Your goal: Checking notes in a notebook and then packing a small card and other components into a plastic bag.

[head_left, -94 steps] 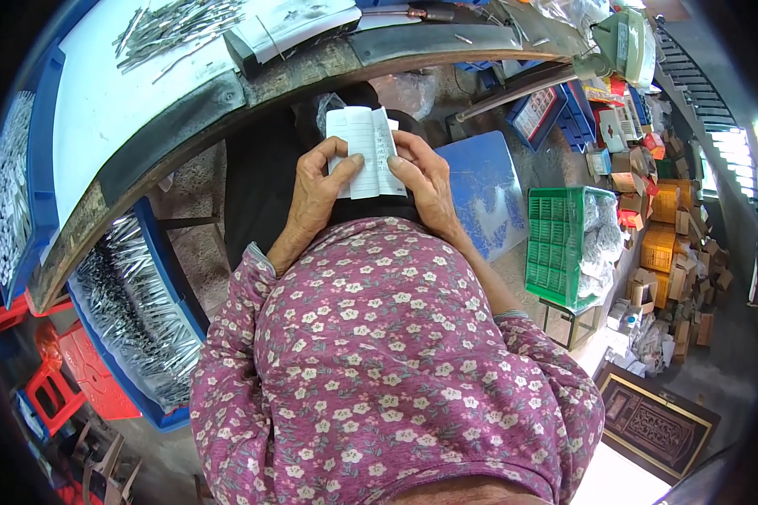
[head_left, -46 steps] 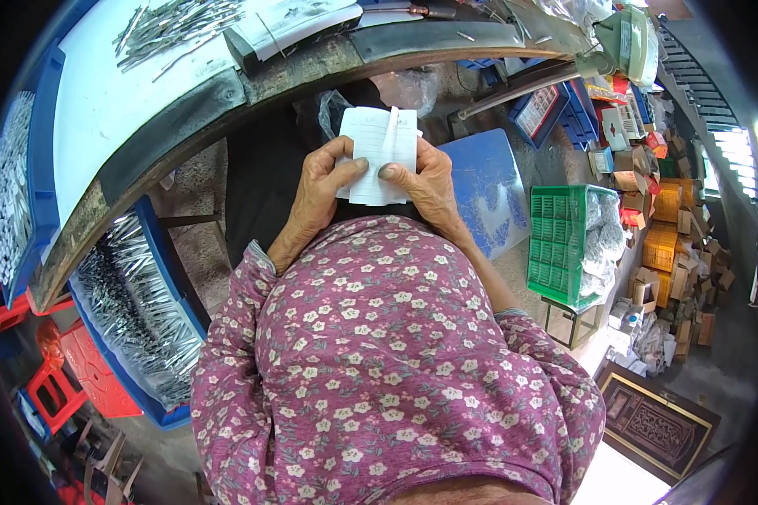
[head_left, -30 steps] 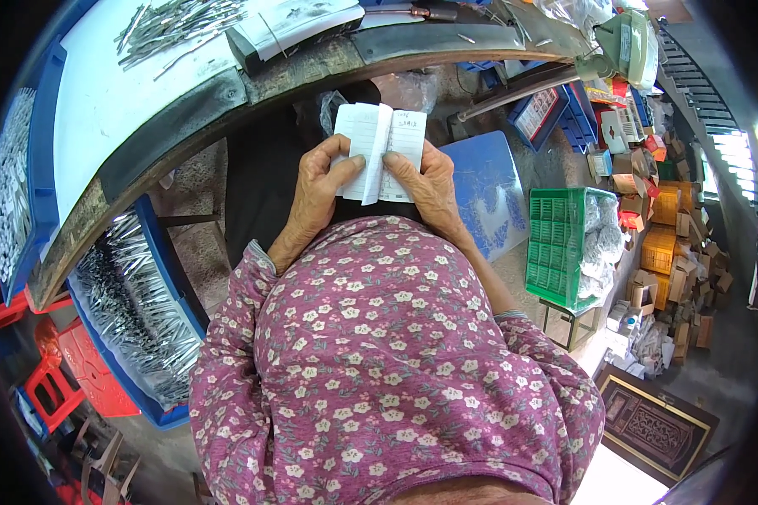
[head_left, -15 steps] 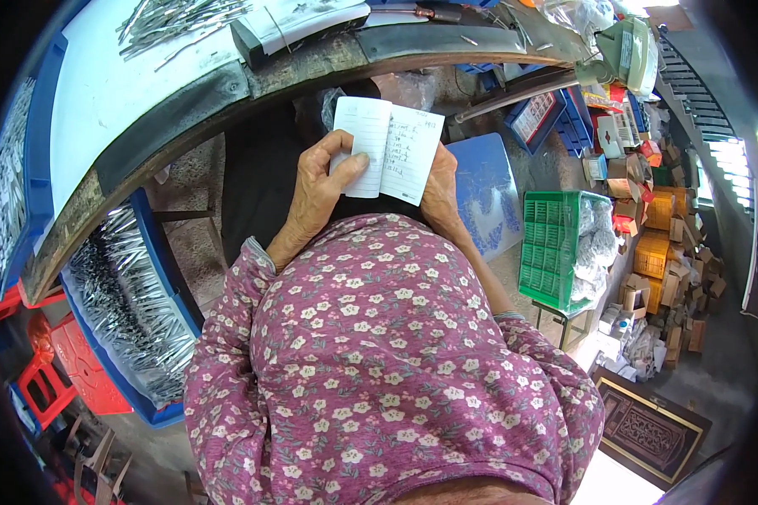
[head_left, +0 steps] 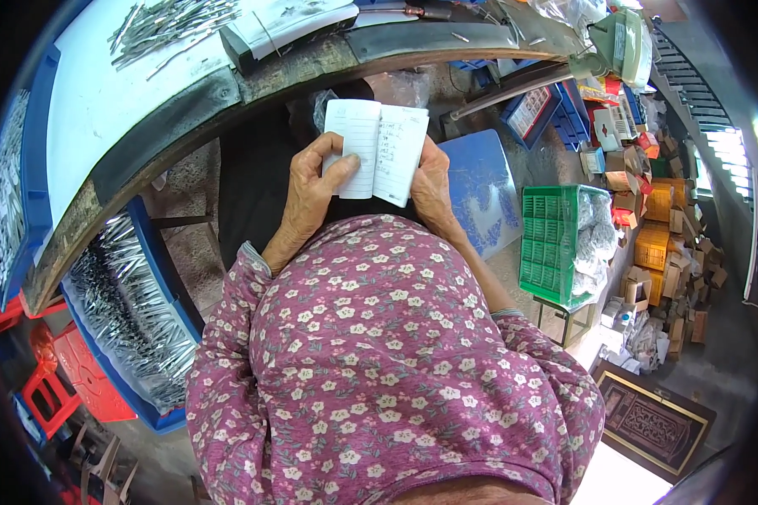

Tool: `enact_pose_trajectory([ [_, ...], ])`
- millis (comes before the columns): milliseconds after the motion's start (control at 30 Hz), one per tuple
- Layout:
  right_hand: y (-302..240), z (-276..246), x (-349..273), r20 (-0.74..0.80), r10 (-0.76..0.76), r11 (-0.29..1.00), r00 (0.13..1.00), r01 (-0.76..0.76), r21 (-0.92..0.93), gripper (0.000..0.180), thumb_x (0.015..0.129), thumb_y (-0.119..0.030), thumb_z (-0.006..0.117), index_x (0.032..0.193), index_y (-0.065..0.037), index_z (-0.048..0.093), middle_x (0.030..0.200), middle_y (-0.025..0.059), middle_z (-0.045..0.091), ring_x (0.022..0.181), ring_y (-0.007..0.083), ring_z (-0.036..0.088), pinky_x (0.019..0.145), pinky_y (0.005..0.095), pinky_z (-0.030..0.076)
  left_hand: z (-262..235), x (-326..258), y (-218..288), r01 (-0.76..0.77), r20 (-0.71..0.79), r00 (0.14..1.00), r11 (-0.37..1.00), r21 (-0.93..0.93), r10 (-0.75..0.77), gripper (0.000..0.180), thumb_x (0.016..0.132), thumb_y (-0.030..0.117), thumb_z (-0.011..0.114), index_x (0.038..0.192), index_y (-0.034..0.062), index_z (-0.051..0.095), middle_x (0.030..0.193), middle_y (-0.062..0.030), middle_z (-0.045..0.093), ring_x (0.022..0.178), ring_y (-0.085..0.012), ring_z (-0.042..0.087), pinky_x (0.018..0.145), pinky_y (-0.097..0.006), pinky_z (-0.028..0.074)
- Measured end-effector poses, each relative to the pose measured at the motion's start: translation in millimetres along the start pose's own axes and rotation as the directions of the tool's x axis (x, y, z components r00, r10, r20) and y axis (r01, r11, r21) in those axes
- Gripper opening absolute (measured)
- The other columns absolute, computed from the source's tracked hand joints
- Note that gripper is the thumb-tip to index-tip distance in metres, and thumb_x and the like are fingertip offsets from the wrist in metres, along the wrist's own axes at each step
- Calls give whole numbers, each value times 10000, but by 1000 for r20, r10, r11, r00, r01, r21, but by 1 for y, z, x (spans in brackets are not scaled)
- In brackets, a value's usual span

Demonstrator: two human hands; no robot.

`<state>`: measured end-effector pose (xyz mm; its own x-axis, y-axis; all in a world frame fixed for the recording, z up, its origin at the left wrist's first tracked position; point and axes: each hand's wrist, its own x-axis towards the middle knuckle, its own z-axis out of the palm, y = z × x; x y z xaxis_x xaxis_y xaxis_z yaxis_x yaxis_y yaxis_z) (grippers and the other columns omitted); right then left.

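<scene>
You're in a workshop: metal rods [head_left: 147, 313] heaped left of your left hand [head_left: 313, 178], a worn workbench [head_left: 305, 62] beyond it.

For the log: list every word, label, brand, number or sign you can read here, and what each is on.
No text can be quoted with certainty.
Open notebook, held by the left hand and right hand: handwriting on the right page, too small and blurred to read; faint marks atop the ruled left page, also unreadable.
Cardboard boxes at the right: any print is too small to read.
</scene>
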<state>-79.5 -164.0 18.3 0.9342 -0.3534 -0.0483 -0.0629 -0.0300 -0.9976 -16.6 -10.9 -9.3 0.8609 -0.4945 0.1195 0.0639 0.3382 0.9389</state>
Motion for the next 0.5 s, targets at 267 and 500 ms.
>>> enact_pose_trajectory([
  [267,-12,10,5,-36,-77,974,996,67,-218,430,696,-159,727,1033,10,522,910,82,619,801,128,589,702,255,489,2,0,2,76,-5,997,984,-163,-78,182,785,177,532,828,0,544,742,-35,545,690,-71,494,624,-219,399],
  [500,-14,11,4,-57,-98,951,994,77,-300,449,663,-175,753,995,11,515,857,90,615,765,125,589,669,263,491,2,1,5,161,34,987,909,-384,-160,262,777,235,600,865,-7,553,788,-47,559,731,-78,511,658,-220,412],
])
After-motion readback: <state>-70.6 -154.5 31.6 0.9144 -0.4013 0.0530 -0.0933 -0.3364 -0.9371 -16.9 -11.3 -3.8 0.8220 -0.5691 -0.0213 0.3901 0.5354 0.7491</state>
